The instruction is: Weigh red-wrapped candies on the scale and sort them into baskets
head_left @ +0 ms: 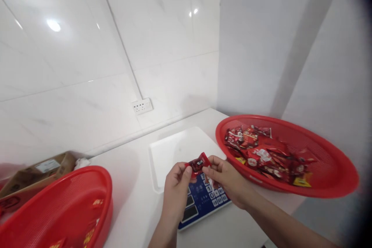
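Observation:
A small dark-red wrapped snack packet (198, 164) is held up between my two hands, above the front part of a digital scale. My left hand (176, 183) pinches its left end between thumb and fingers. At its right end my right hand (226, 174) grips it the same way. Another bit of reddish-white wrapper (213, 183) shows just under my right fingers; whether it is held I cannot tell. Below is the scale's blue keypad panel (200, 198), partly covered by my hands. The white weighing tray (174, 148) lies behind it with nothing on it.
To the right, a red plastic basket (334, 162) holds many red and a few yellow packets (270, 155). Another red basket (66, 197) at the left has several packets inside. Behind that one is an opened cardboard box (65, 162). A power socket (142, 106) sits on the tiled wall.

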A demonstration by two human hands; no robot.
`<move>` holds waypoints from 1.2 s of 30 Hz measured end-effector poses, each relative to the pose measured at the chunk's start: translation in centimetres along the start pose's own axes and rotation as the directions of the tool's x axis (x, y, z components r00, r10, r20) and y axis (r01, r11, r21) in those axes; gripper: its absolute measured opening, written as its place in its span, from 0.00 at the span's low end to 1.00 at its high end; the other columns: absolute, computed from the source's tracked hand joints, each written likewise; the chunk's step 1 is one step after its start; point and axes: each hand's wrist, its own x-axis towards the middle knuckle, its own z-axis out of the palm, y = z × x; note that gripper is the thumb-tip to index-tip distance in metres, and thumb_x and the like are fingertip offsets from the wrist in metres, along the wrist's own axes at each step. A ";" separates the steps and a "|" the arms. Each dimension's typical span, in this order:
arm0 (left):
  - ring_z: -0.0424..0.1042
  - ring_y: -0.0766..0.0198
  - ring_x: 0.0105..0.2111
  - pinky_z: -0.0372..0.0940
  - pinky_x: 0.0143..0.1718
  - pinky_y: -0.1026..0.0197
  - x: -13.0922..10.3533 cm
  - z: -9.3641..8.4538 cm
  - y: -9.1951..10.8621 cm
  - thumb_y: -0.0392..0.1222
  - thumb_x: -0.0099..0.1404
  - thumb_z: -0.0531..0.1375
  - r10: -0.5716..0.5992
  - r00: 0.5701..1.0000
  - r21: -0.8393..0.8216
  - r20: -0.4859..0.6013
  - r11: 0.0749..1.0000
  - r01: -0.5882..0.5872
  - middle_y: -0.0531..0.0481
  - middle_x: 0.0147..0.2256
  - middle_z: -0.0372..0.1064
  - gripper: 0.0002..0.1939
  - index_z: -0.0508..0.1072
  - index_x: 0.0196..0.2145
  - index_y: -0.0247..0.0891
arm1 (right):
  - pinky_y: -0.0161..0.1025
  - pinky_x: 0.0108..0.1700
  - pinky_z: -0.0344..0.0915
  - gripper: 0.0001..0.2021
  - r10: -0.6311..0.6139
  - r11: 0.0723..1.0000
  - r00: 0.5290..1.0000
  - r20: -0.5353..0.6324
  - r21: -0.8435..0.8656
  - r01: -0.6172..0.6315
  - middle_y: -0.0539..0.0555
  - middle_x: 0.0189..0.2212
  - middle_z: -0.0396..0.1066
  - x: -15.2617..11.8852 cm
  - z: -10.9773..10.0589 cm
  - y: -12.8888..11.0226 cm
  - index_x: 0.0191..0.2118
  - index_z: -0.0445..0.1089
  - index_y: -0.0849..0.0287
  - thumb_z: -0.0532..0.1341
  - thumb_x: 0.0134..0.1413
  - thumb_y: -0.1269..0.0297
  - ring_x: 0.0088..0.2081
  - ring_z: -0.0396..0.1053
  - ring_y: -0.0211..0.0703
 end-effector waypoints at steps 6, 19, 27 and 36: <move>0.69 0.69 0.27 0.66 0.34 0.63 0.5 -1.3 0.2 0.50 0.59 0.60 -0.050 0.999 -0.075 0.011 0.996 0.051 0.53 0.28 0.70 0.12 0.68 0.29 0.37 | 0.32 0.22 0.51 0.20 -0.045 0.997 0.997 -0.066 -0.067 0.040 0.44 0.15 0.62 1.0 0.6 -0.4 0.26 0.68 0.60 0.65 0.40 0.45 0.18 0.54 0.31; 0.70 0.67 0.27 0.66 0.32 0.63 0.3 -1.4 0.6 0.42 0.58 0.60 -0.095 0.987 -0.010 0.127 0.995 0.098 0.51 0.26 0.72 0.07 0.69 0.28 0.36 | 0.32 0.20 0.48 0.18 -0.121 0.985 0.987 -0.107 -0.137 0.106 0.43 0.15 0.59 2.1 1.0 -1.2 0.25 0.68 0.59 0.64 0.42 0.47 0.17 0.52 0.30; 0.71 0.68 0.28 0.68 0.31 0.64 0.3 -1.0 0.4 0.48 0.58 0.61 -0.124 0.985 -0.086 0.122 0.987 0.135 0.51 0.28 0.71 0.12 0.66 0.30 0.36 | 0.32 0.20 0.50 0.17 -0.142 0.983 0.984 -0.112 -0.134 0.126 0.43 0.15 0.60 2.0 0.9 -1.3 0.24 0.69 0.59 0.64 0.41 0.47 0.17 0.53 0.30; 0.74 0.68 0.32 0.68 0.36 0.65 0.5 -0.7 0.0 0.40 0.55 0.66 -0.264 0.948 -0.492 0.178 0.811 0.318 0.51 0.34 0.72 0.15 0.65 0.38 0.38 | 0.33 0.23 0.54 0.17 -0.185 0.972 0.978 -0.099 -0.167 0.167 0.47 0.21 0.67 2.2 0.7 -1.0 0.29 0.73 0.59 0.65 0.42 0.48 0.20 0.56 0.31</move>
